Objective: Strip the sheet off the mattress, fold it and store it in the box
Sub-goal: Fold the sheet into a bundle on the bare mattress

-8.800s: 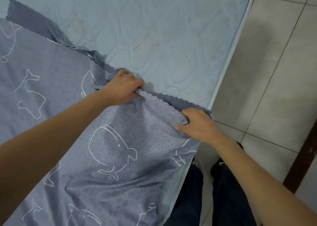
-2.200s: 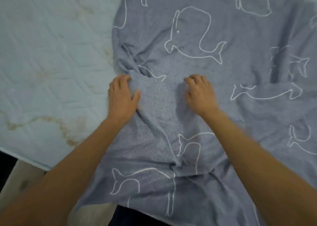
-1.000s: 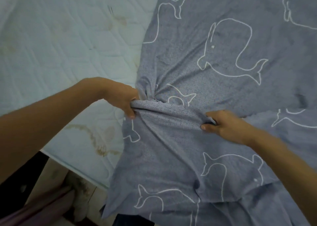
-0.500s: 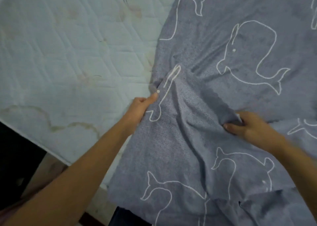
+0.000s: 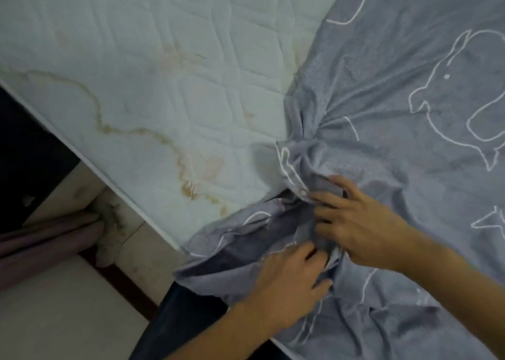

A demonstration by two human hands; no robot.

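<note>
A grey-blue sheet (image 5: 396,100) printed with white whale outlines is seen bunched at the near edge of a pale quilted mattress (image 5: 164,86), whose stained left portion is already laid bare. The gathered cloth is gripped by both hands: the left hand (image 5: 289,286) is closed on a fold hanging over the mattress edge, while the fingers of the right hand (image 5: 360,225) are bent into the knot of creases just beyond it. The two hands are held close together, nearly touching. The bulk of the sheet is spread up and to the right of the hands, with the gathered ridge running from the far knot back toward the person's dark trousers (image 5: 185,318). The right hand is judged to be the nearer to that loose spread, so any further gathering would be drawn from that side. The box is not in view.
</note>
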